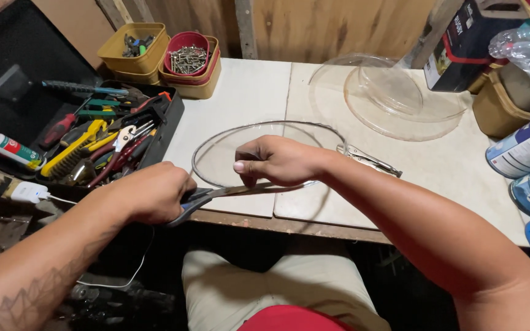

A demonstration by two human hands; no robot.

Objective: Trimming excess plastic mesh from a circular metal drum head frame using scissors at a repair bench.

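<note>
Single head-worn view, looking steeply down and forward, close over workbench [246, 92] edge and lap

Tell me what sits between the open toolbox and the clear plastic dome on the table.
In the head view, bare white tabletop lies between the toolbox and the dome; nothing stands on that stretch.

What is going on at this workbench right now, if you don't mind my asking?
A person sits at a white worktop. The left hand grips the handles of a pair of scissors, whose blades lie against the edge of a clear round plastic disc. The right hand presses on the disc. Locking pliers are clamped on its far rim. An open toolbox sits to the left, and another clear round piece lies behind.
</note>
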